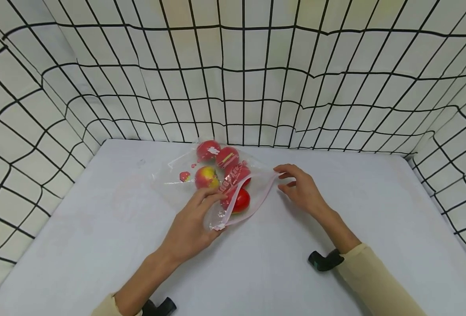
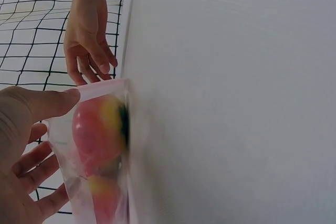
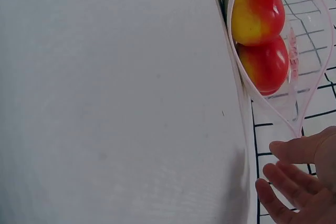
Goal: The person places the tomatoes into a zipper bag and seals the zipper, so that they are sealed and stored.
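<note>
With my left hand (image 1: 191, 228) I hold one end of the mouth of a clear zip bag (image 1: 182, 163), my thumb at its pink edge and my other fingers spread apart, while the bag lies on the white table (image 1: 280, 272) with red-and-yellow fruits (image 1: 206, 177) inside. My right hand (image 1: 301, 188) is loosely open, fingers slightly bent, at the mouth's other corner, though I cannot tell whether it touches the plastic.
</note>
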A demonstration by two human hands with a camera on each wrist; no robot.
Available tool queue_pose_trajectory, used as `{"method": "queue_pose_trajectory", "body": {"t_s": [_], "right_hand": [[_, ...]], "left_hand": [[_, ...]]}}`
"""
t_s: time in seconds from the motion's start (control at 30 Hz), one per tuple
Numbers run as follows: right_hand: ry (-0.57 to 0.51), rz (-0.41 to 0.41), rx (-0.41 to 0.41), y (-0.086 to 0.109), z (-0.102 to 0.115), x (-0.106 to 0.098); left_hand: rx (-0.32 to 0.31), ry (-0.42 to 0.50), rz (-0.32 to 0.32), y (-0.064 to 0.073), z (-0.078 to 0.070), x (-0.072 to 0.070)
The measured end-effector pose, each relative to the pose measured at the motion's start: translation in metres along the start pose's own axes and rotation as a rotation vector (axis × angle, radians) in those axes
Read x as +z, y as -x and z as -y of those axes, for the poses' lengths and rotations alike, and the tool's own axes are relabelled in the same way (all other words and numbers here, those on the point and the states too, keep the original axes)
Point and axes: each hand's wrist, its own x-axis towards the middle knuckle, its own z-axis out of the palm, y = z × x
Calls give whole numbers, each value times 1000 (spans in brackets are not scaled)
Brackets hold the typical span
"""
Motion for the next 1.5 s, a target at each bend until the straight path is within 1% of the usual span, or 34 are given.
{"method": "queue_pose_trajectory", "body": {"t_s": [0.1, 0.27, 0.4, 0.6, 0.67, 0.8, 0.87, 1.0, 1.17, 1.27, 1.37, 1.5], "right_hand": [[9, -4, 6, -2, -2, 1], [6, 2, 0, -5, -2, 2], [8, -1, -10, -8, -3, 5], [4, -52, -35, -13, -2, 7], [14, -57, -13, -13, -1, 6], [37, -62, 38, -8, 0, 0], [45, -69, 50, -5, 0, -4], [44, -96, 13, 0, -3, -11], [29, -124, -55, 8, -7, -21], [31, -137, -77, 12, -10, -27], [31, -148, -92, 17, -13, -33], [31, -134, -80, 22, -16, -39]], "left_hand": [[-31, 5, 12, 2, 0, -3], [-50, 29, 13, 3, 1, -7], [-42, 63, 15, 4, 2, -8], [-14, 107, 3, 5, 3, -10], [-2, 113, -7, 6, 3, -11], [27, 127, -54, 8, 5, -12], [39, 141, -85, 8, 6, -12], [49, 184, -127, 7, 5, -14], [80, 256, -190, 3, 3, -16], [85, 289, -230, 0, 1, -19], [76, 308, -243, -1, -1, -22], [61, 328, -254, -4, -2, -21]]}}
